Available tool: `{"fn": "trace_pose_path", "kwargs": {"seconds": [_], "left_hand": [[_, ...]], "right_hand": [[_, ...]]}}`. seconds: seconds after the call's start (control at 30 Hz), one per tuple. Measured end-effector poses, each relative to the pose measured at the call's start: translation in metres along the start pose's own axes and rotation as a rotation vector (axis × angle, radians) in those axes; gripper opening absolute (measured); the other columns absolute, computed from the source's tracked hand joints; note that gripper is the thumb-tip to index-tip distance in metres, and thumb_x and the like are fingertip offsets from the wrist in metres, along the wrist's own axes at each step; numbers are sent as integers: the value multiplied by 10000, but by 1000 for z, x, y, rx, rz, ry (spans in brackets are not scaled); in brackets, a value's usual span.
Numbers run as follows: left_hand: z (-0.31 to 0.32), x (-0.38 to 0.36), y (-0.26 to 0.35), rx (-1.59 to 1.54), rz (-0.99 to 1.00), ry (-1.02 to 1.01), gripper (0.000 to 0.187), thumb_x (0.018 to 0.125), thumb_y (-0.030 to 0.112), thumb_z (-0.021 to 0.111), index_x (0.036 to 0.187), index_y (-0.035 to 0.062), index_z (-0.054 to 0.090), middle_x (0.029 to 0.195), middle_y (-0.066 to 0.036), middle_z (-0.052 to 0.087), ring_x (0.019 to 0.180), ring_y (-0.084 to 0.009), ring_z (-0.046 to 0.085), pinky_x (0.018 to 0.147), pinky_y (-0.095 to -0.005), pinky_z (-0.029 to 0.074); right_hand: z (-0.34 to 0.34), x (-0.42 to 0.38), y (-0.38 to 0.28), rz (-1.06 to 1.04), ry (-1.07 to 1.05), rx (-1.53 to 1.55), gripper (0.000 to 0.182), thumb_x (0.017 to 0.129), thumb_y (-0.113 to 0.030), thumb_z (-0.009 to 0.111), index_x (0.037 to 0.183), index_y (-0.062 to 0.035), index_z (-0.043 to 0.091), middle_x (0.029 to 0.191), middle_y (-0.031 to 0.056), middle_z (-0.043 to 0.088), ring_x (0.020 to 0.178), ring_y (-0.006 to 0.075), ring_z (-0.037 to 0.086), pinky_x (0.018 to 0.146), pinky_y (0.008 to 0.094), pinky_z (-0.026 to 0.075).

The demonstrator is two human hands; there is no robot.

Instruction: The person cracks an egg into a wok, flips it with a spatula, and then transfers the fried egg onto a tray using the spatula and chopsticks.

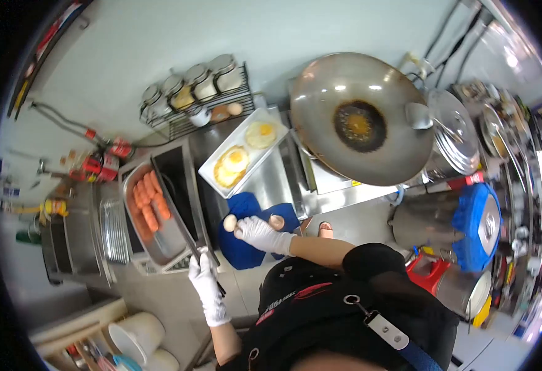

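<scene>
My right hand (260, 234), in a white glove, is closed with its fingertips on a pale egg (229, 222) above a dark blue cloth (241, 250). Beside that hand, also over the cloth, is a brownish shell-like piece (276, 222). My left hand (204, 281), gloved in white too, is wrapped round a long, thin dark utensil (195, 250) whose exact kind I cannot make out. It is at the near corner of a metal tray (171, 246) with several orange sausages (147, 196). A white tray (255, 166) bears fried eggs (234, 159).
A large wok (317, 133) with dark liquid in its bottom sits at the right, a ladle (418, 116) resting in it. Glass jars (200, 80) line a wire rack (184, 127) by the wall. A blue-lidded pot (419, 219) stands at my right.
</scene>
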State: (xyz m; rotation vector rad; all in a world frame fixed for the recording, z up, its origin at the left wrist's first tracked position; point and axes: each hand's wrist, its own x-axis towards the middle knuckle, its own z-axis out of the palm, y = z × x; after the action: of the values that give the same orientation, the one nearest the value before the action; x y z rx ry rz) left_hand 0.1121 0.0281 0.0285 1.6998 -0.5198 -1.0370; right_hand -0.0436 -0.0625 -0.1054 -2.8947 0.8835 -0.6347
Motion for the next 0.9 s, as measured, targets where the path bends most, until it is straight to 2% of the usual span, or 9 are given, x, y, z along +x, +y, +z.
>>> {"fn": "trace_pose_path", "kwargs": {"seconds": [0.07,0.23,0.33,0.4,0.47,0.53,0.6,0.73,0.9], "left_hand": [[-11,5,-8,-35,51,-70,142,939,120,510,1011,82,626,599,95,411,440,1,304,391,-179,207],[-6,16,-2,36,78,-119,144,942,134,512,1025,75,613,568,97,379,425,-2,292,383,-182,202],[16,23,7,45,88,-185,141,949,158,503,987,58,595,537,85,355,416,-12,303,377,-186,215],[35,28,8,85,226,-245,148,955,172,494,937,46,568,523,63,361,407,-31,327,370,-194,245],[60,32,9,-5,205,-341,165,963,171,475,906,33,546,557,21,409,446,-60,388,409,-209,333],[90,29,14,12,333,-384,158,963,158,471,899,32,543,589,2,443,477,-68,411,433,-212,348],[115,23,24,-98,315,-491,143,954,152,493,907,29,548,594,12,451,467,-54,391,418,-206,304],[153,22,34,-48,180,-482,152,937,168,530,903,32,590,508,60,370,384,-19,289,357,-198,214],[202,-2,45,-66,164,-516,220,950,203,509,953,4,600,496,74,341,375,-18,264,353,-202,199]], "right_hand": [[0,-2,-8,23,-21,17,185,788,-136,492,946,-62,554,845,81,510,759,211,530,665,322,424],[10,-7,-26,135,48,20,208,797,-132,478,974,-48,549,862,86,526,779,200,532,663,306,429],[-33,-14,-26,317,142,407,150,809,-106,527,943,-41,538,887,128,515,781,269,535,685,373,437],[-80,-39,-15,403,232,556,380,753,-87,621,1118,-27,535,1023,171,523,926,341,551,829,393,445],[-124,-75,1,530,374,784,446,779,-128,635,1199,-31,519,1091,163,531,1003,324,545,901,369,429],[-183,-116,15,885,412,1119,439,819,-160,633,1221,-29,513,1164,134,530,1078,260,526,936,348,408],[-242,-155,34,1071,526,1046,428,847,-177,625,1232,-35,507,1200,111,521,1126,205,494,947,337,400],[-275,-229,102,1149,954,579,425,868,-141,599,1269,-52,489,1223,94,511,1144,176,483,948,315,404],[-279,-280,165,1084,921,205,451,835,-70,605,1270,-46,487,1213,122,513,1130,214,490,933,323,414]]}}
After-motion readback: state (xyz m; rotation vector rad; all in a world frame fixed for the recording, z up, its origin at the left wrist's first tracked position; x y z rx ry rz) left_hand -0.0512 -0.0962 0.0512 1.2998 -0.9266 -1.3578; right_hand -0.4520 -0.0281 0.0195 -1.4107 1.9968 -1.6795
